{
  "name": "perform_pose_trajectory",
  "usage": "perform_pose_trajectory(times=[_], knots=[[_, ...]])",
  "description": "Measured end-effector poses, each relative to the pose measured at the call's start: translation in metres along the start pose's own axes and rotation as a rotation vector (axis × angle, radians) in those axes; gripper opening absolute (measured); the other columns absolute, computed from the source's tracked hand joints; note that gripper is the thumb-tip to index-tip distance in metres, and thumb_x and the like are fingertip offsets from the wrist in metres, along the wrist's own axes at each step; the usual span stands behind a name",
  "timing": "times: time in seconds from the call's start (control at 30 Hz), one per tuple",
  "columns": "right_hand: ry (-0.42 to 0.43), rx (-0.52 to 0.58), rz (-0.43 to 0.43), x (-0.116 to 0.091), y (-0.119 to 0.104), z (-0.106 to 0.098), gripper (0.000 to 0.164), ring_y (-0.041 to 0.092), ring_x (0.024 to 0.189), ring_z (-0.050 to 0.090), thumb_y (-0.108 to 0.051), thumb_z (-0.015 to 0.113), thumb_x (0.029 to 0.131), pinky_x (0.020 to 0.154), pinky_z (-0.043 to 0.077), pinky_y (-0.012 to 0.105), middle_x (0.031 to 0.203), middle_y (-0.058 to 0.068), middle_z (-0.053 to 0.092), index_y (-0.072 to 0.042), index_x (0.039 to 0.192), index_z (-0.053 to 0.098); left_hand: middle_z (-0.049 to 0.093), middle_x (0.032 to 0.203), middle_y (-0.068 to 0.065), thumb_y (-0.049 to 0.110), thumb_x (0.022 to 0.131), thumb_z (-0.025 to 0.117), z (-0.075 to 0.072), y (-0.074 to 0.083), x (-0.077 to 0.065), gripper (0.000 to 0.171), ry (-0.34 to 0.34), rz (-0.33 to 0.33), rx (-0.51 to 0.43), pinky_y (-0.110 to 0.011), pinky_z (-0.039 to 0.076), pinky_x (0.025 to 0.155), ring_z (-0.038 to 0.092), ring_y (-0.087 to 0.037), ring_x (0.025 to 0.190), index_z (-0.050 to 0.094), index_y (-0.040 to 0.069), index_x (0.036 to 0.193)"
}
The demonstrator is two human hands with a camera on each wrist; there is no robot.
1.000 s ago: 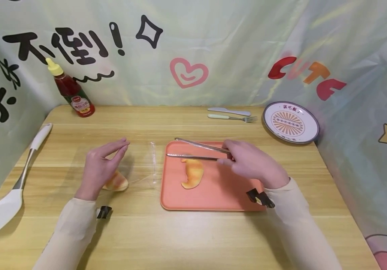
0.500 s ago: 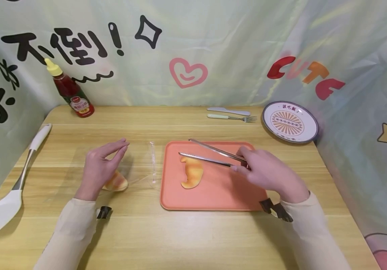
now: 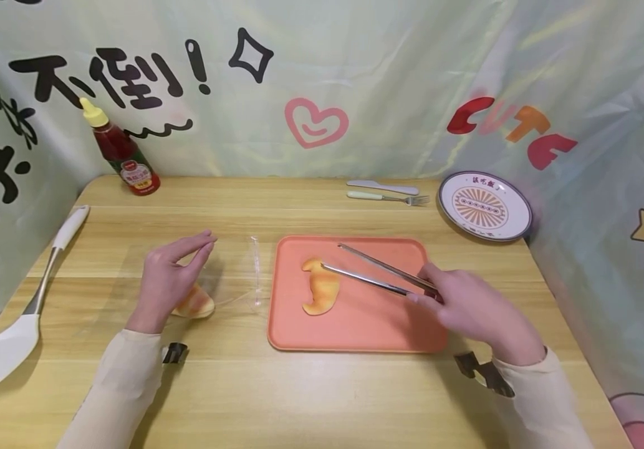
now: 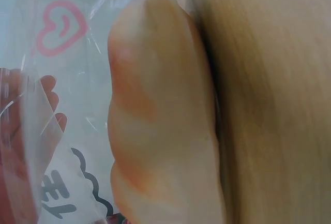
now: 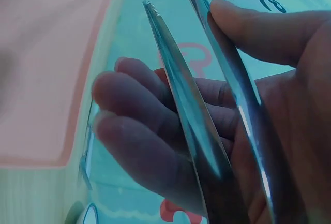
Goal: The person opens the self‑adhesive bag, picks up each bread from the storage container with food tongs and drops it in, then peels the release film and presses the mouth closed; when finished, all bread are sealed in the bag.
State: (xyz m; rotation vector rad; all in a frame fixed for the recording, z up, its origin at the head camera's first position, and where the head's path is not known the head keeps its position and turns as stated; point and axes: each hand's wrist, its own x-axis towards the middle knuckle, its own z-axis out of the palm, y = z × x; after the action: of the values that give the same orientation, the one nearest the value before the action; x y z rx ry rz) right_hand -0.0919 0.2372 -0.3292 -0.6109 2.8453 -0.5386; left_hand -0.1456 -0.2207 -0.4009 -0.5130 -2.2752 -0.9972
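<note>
My left hand (image 3: 167,284) pinches the upper side of a clear plastic bag (image 3: 255,271), fingertips meeting the thumb. Inside or behind that film lies a bread piece (image 3: 199,304), mostly covered by the hand in the head view. Up close in the left wrist view, the bread (image 4: 160,105) is long, pale and twisted with orange-brown patches. My right hand (image 3: 470,305) holds metal tongs (image 3: 365,280), whose arms are spread apart with nothing between them. One tip appears over the upper part of a croissant (image 3: 324,290) lying on the coral tray (image 3: 293,337); contact cannot be judged.
A red sauce bottle (image 3: 122,153) stands at the back left, and a white spatula (image 3: 4,355) lies along the left edge. Behind the tray are a knife (image 3: 383,186) and a fork (image 3: 389,197). A patterned plate (image 3: 481,206) leans at the back right.
The right hand has drawn the tongs to the right and nearer the person, across the tray. The left hand, bag and croissant hold their places.
</note>
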Motion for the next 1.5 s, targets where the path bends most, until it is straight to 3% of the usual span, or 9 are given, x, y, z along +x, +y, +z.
perform_pose_trajectory(times=[0.7,1.2,1.5], knots=[[-0.025,0.066,-0.008,-0.02,0.005,0.032,0.027,0.005,0.052,0.037,-0.037,0.067,0.094,0.046,0.033,0.025,0.061,-0.009,0.04,-0.013,0.098,0.056,0.072,0.104,-0.014,-0.006,0.082,0.075,0.002,-0.001,-0.003,0.019,0.01,0.033,-0.004,-0.009,0.042,0.089,0.07,-0.035,0.091,0.077,0.0,0.1],[-0.029,0.082,0.003,-0.021,0.003,0.044,0.019,0.004,0.05,0.038,-0.029,0.067,0.095,0.045,0.034,0.025,0.059,-0.01,0.04,-0.013,0.094,0.056,0.072,0.105,-0.014,-0.007,0.082,0.075,0.003,0.0,-0.004,0.018,0.008,0.037,-0.005,-0.009,0.042,0.09,0.07,-0.035,0.092,0.077,-0.001,0.099],[0.013,0.022,-0.077,-0.021,0.003,0.047,0.018,0.003,0.05,0.037,-0.024,0.068,0.093,0.045,0.034,0.024,0.058,-0.013,0.038,-0.02,0.087,0.052,0.072,0.104,-0.014,-0.007,0.081,0.075,0.003,-0.001,-0.005,0.018,0.013,0.039,-0.008,-0.01,0.043,0.09,0.07,-0.036,0.091,0.077,0.0,0.098]])
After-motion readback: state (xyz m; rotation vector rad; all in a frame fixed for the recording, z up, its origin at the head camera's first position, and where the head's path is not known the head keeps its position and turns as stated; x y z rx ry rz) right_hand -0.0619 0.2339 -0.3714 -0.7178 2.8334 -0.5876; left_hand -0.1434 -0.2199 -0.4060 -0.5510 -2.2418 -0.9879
